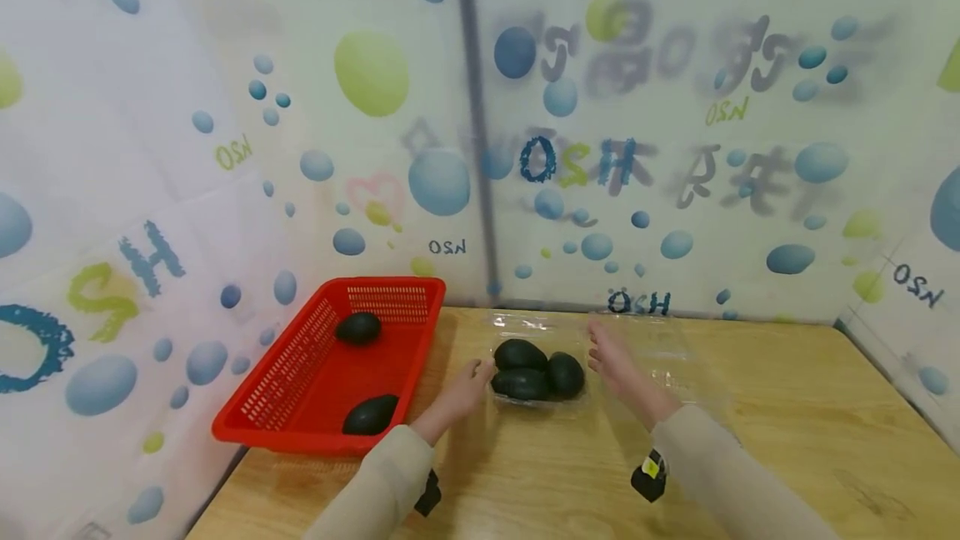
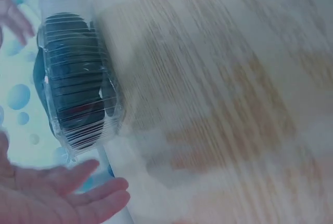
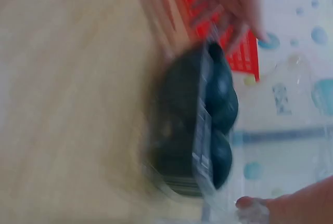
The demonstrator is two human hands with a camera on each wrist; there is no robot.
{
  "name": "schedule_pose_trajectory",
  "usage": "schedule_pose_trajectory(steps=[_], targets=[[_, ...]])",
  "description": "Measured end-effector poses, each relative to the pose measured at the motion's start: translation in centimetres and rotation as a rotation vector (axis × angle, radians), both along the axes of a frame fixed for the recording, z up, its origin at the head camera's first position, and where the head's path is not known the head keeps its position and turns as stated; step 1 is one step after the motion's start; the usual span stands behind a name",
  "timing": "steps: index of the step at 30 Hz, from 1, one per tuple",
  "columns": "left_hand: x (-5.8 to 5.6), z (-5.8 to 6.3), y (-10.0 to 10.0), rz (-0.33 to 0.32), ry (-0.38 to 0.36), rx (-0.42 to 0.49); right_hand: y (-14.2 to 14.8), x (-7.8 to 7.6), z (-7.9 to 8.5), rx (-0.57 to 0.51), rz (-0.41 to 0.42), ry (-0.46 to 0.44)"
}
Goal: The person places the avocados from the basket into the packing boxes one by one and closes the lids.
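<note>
Several dark green avocados (image 1: 519,384) sit in a clear plastic clamshell box (image 1: 540,407) on the table. My left hand (image 1: 467,390) is beside the box's left end, fingers loosely extended with nothing in them. In the left wrist view the same hand (image 2: 62,195) shows spread, straight fingers close to the box's end. At the opposite end is my right hand (image 1: 618,361), its fingers straight and close to the box's side. Clear plastic (image 3: 254,212) overlaps its thumb in the right wrist view. The box's lid (image 1: 645,336) appears folded out behind the right hand.
A red plastic basket (image 1: 330,445) stands on the left, holding one avocado (image 1: 358,328) at the back and another avocado (image 1: 372,415) in front. Behind the wooden table (image 1: 555,482) hangs a patterned curtain (image 1: 420,90).
</note>
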State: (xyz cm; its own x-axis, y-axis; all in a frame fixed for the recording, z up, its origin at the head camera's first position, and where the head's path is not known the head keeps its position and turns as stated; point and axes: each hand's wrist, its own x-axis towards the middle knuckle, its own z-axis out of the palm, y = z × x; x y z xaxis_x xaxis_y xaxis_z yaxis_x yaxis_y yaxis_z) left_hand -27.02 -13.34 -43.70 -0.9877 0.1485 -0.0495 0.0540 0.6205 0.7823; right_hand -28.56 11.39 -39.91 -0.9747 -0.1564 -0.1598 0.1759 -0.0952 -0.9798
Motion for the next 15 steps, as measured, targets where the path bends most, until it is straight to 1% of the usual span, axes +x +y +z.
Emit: schedule_pose_trajectory(steps=[2, 4, 6, 8, 11, 14, 15], targets=[[0.2, 0.3, -0.1, 0.080, 0.053, 0.024, -0.3, 1.0, -0.6, 0.027, -0.025, 0.013], [0.3, 0.5, -0.2, 0.145, 0.093, 0.041, -0.4, 1.7, -1.2, 0.073, -0.051, 0.026], [0.4, 0.6, -0.2, 0.176, 0.115, 0.042, -0.5, 2.2, -1.8, 0.128, -0.071, 0.046], [0.4, 0.5, -0.2, 0.173, 0.112, 0.046, -0.4, 2.5, -2.3, 0.189, -0.074, 0.055], [0.3, 0.2, -0.3, 0.149, 0.097, 0.068, -0.2, 3.0, -2.7, 0.245, -0.035, 0.050], [-0.5, -1.4, -0.8, 0.106, 0.118, 0.063, 0.2, 3.4, -3.2, 0.274, 0.017, 0.028], [-1.1, -2.5, -1.2, 0.071, 0.159, 0.067, 0.3, 3.6, -3.3, 0.279, 0.028, 0.021]])
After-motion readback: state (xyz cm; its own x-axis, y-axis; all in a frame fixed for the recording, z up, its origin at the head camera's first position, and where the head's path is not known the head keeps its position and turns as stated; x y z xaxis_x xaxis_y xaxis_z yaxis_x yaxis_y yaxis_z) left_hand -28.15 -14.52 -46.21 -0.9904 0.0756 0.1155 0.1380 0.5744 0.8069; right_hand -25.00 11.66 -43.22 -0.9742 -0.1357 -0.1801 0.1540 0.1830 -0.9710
